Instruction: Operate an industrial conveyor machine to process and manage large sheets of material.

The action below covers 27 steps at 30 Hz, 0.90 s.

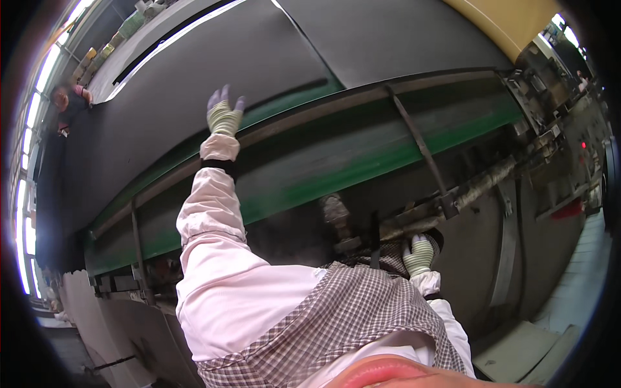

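The left hand [224, 115], in a pale ribbed work glove with purple fingertips, reaches up with its fingers spread wide and flat on the wide black rubber sheet [213, 71], just above the sheet's lower edge where it meets the green-painted metal frame rail [336, 161]. The right hand [419, 254], gloved the same way, sits low, fingers curled around the grimy grey horizontal bar [453, 197] under the rail — holding it, it seems, as a brace. To press or smooth the sheet well, keeping the palm flat and the fingers splayed would likely spread the load; the grip below should stay firm — the body leans far forward. Another person [68, 100] stands at the far left end.
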Each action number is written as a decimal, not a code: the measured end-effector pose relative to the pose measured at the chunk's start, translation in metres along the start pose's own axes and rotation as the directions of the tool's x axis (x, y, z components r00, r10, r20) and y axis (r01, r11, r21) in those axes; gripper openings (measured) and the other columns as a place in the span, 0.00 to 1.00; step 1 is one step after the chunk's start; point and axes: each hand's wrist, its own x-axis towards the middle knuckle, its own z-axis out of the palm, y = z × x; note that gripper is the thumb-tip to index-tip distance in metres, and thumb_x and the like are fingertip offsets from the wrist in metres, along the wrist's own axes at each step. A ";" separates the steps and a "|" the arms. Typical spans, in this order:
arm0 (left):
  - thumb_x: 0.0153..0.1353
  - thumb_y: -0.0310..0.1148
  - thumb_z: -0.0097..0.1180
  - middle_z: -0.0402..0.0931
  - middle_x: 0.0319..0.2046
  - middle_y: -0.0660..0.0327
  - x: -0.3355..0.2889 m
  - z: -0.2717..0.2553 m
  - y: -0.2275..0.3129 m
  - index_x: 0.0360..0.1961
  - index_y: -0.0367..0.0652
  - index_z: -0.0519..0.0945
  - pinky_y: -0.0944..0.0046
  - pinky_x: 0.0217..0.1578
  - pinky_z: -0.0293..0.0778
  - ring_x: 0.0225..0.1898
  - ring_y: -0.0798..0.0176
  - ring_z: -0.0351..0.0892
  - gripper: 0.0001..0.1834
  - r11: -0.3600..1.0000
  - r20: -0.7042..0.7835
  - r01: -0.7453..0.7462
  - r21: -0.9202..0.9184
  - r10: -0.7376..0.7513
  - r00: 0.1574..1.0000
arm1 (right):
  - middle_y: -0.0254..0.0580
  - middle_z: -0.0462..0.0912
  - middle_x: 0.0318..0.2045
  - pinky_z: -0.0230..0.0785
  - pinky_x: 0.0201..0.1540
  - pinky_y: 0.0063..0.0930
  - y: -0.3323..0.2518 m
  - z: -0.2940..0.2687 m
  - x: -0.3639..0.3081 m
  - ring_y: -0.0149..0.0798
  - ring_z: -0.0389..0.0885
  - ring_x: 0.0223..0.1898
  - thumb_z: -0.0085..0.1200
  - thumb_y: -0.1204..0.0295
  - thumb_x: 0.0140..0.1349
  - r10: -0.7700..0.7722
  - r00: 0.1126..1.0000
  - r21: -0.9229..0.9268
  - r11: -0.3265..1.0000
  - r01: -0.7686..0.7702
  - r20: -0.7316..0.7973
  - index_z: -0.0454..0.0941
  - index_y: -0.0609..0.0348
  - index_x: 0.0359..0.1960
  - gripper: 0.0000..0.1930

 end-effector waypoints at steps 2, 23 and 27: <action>0.56 0.60 0.55 0.64 0.63 0.49 0.000 0.012 -0.032 0.62 0.53 0.69 0.48 0.63 0.59 0.65 0.44 0.60 0.36 0.975 0.219 0.161 0.156 -0.193 0.956 | 0.54 0.78 0.32 0.69 0.37 0.47 0.005 0.005 0.000 0.56 0.76 0.33 0.57 0.67 0.53 -0.014 1.000 0.050 0.999 0.014 -0.001 0.76 0.60 0.34 0.10; 0.64 0.55 0.47 0.65 0.64 0.58 0.040 0.099 0.214 0.60 0.55 0.73 0.57 0.65 0.57 0.66 0.51 0.60 0.27 0.767 0.614 0.030 -0.640 0.488 0.620 | 0.48 0.79 0.32 0.70 0.37 0.46 -0.002 -0.006 0.009 0.52 0.77 0.35 0.57 0.68 0.52 -0.039 0.999 0.144 0.989 0.040 -0.008 0.77 0.57 0.34 0.10; 0.65 0.52 0.49 0.66 0.62 0.50 0.023 0.069 0.166 0.61 0.48 0.70 0.54 0.65 0.57 0.66 0.49 0.59 0.29 0.881 0.427 -0.087 -0.466 0.310 0.850 | 0.47 0.78 0.31 0.69 0.36 0.46 0.001 -0.006 0.007 0.51 0.76 0.34 0.57 0.68 0.53 -0.019 1.000 0.139 0.990 0.021 -0.019 0.76 0.56 0.33 0.08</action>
